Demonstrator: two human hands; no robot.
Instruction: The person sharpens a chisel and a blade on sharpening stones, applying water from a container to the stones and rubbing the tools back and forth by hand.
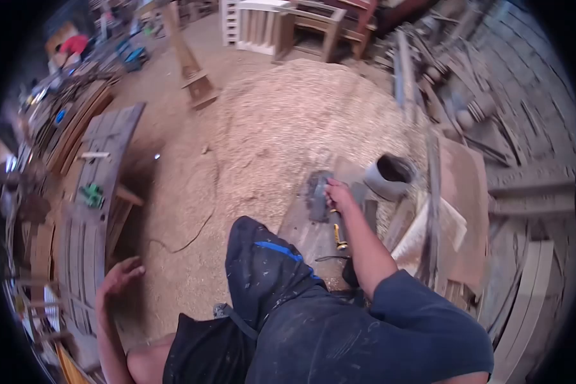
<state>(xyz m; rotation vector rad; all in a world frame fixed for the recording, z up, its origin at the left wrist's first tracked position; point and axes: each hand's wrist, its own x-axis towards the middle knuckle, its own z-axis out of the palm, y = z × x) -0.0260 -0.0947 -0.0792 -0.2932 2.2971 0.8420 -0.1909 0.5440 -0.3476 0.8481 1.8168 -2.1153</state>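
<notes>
Over the board on the right, my right hand (339, 194) is closed around the upper end of a yellow-and-black power tool (339, 233). Just left of its fingers is a blurred dark grey piece (317, 196). Both lie over a worn wooden board (294, 221) at the edge of the shavings. A round, hollow grey container (389, 176) stands beyond the hand, to its right. My left hand (123, 276) hangs in the air at the left, fingers apart and loosely bent, holding nothing. It is nearest the edge of a long plank bench (83, 256).
A large heap of wood shavings (301, 109) covers the floor ahead. A thin cord (205, 221) runs across the ground. A green tool (92, 195) lies on the bench. Timber pieces (525, 288) lean at the right. A person in red (75, 45) is far back left.
</notes>
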